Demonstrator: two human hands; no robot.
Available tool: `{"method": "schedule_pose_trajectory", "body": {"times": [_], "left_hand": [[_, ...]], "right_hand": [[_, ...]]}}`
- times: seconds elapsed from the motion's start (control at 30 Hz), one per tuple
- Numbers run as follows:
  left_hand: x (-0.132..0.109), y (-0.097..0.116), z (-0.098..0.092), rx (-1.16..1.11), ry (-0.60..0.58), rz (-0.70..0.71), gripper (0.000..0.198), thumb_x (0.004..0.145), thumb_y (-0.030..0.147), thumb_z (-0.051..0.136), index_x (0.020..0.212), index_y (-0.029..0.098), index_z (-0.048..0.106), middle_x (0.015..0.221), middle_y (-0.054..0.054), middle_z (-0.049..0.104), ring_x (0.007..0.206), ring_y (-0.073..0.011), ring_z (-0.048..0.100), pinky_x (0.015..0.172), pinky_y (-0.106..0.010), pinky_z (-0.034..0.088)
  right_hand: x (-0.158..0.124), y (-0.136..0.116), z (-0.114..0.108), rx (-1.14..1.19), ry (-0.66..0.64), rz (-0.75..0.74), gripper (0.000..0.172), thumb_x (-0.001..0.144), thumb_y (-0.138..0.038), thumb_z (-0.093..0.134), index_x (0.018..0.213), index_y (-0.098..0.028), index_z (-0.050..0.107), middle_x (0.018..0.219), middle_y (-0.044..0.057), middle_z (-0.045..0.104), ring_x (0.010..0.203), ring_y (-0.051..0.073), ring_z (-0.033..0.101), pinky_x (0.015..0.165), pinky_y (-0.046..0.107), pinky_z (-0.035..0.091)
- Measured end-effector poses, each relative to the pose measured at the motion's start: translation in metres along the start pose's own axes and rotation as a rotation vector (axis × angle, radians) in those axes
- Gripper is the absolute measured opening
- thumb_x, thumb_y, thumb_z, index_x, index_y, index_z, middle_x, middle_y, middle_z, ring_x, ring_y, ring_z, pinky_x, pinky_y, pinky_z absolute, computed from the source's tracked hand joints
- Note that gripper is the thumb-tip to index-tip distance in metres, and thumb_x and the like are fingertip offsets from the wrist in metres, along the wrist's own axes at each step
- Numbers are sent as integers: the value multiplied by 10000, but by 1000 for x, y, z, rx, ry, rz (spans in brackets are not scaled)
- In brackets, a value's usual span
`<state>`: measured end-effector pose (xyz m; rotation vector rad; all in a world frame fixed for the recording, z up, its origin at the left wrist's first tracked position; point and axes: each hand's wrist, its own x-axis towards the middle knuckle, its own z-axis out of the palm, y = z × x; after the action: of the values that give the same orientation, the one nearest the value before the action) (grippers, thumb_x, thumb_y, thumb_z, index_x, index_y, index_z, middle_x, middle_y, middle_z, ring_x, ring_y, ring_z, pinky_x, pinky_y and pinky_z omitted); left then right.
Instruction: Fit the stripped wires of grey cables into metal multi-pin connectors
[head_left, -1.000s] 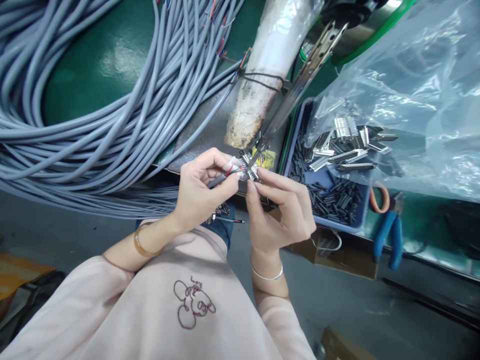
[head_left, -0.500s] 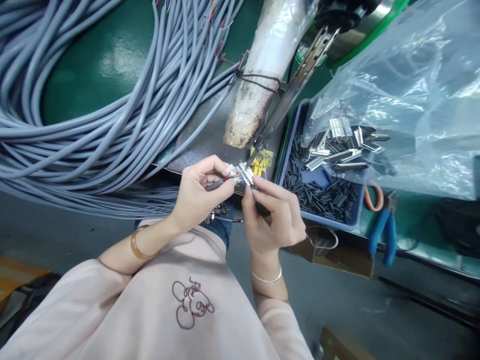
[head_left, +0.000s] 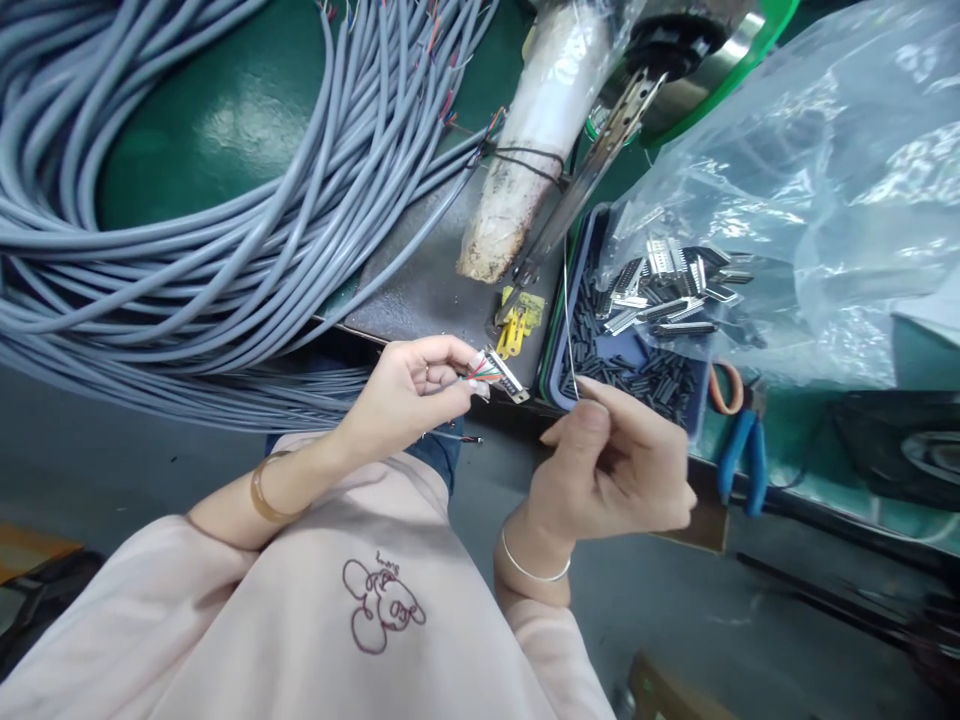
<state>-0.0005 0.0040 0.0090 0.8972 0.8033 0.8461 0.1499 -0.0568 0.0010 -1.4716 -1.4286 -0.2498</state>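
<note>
My left hand (head_left: 424, 385) pinches a multi-pin connector (head_left: 504, 374) at the end of a grey cable. Thin red, green and white wires (head_left: 480, 374) run from the fingertips to the connector's pins. Off to its right, my right hand (head_left: 615, 455) is closed, thumb against forefinger, on a thin silvery solder wire (head_left: 569, 325) that rises from the fingertips over the bin's left edge. A soldering iron (head_left: 585, 190) slants down from above, its tip near a yellow clip (head_left: 514, 325) just beyond the connector.
Grey cables (head_left: 285, 230) cover the bench's left. A wrapped white bundle (head_left: 525, 160) lies beside the iron. At right, a blue bin (head_left: 697, 410) holds small black tubes, with connectors (head_left: 667, 290) in a clear plastic bag (head_left: 825, 200) over it. Blue-handled pliers (head_left: 742, 450) lie near the bench edge.
My right hand has left the connector, moved right and taken hold of the solder wire. The connector, now turned at a different angle, stays in my left hand.
</note>
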Motion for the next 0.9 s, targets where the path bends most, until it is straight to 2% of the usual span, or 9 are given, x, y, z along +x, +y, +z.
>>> {"method": "schedule_pose_trajectory", "body": {"times": [0.1, 0.17, 0.3, 0.47, 0.57, 0.7, 0.77, 0.83, 0.9], "left_hand": [[-2, -4, 1, -9, -6, 1, 136, 643, 118, 685, 774, 154, 678, 560, 55, 562, 465, -33, 421, 449, -152, 376], [-3, -7, 0, -11, -19, -4, 141, 649, 126, 690, 787, 152, 681, 580, 47, 563, 483, -37, 428, 458, -153, 377], [-4, -10, -1, -7, -19, -10, 144, 654, 135, 697, 794, 151, 670, 588, 43, 554, 493, -40, 422, 456, -154, 364], [-4, -11, -2, -20, 15, 58, 151, 649, 139, 719, 771, 158, 632, 660, 23, 616, 524, -39, 474, 480, -144, 401], [-3, -12, -7, -62, -3, 66, 151, 636, 150, 728, 728, 168, 609, 647, 25, 618, 493, -40, 462, 453, -156, 385], [-1, -16, -16, -220, -44, 40, 58, 576, 149, 652, 613, 161, 610, 678, -9, 648, 442, -43, 438, 411, -196, 319], [0, -16, -20, -283, -42, 15, 36, 541, 150, 621, 571, 158, 603, 685, -22, 649, 430, -45, 424, 403, -210, 289], [0, -16, -23, -299, -42, 9, 46, 517, 151, 616, 555, 158, 590, 681, -31, 641, 435, -52, 417, 401, -217, 279], [0, -15, -24, -295, -48, 16, 62, 512, 163, 622, 552, 161, 575, 674, -38, 628, 451, -60, 414, 400, -216, 271]], "right_hand": [[6, -8, -5, -52, -227, -50, 142, 936, -242, 701, 1063, -264, 761, 600, -78, 640, 435, 54, 538, 480, 187, 457], [9, -11, -4, -38, -322, -71, 126, 919, -239, 724, 1037, -265, 760, 554, -99, 589, 431, 43, 508, 499, 166, 453], [8, -14, 0, -13, -318, -71, 63, 903, -211, 734, 949, -254, 741, 583, -104, 628, 451, 33, 532, 530, 147, 462], [3, -14, -1, -27, -323, -86, 26, 913, -216, 721, 904, -241, 724, 609, -81, 655, 456, 45, 557, 482, 161, 440], [2, -10, -2, 24, -238, -128, 46, 932, -246, 692, 938, -249, 737, 571, -80, 600, 404, 50, 470, 421, 190, 398], [3, 0, 5, 255, 193, -183, 236, 952, -263, 634, 1169, -245, 726, 553, -87, 533, 336, 53, 363, 311, 211, 305], [3, 3, 10, 311, 324, -195, 320, 946, -211, 644, 1259, -265, 687, 623, -75, 627, 352, 54, 455, 287, 186, 314], [2, 3, 12, 298, 305, -174, 338, 947, -165, 646, 1265, -275, 679, 747, -51, 731, 462, 79, 626, 359, 182, 468], [-1, 1, 11, 261, 190, -160, 272, 941, -147, 661, 1192, -238, 708, 812, -29, 774, 608, 123, 738, 567, 259, 648]]}}
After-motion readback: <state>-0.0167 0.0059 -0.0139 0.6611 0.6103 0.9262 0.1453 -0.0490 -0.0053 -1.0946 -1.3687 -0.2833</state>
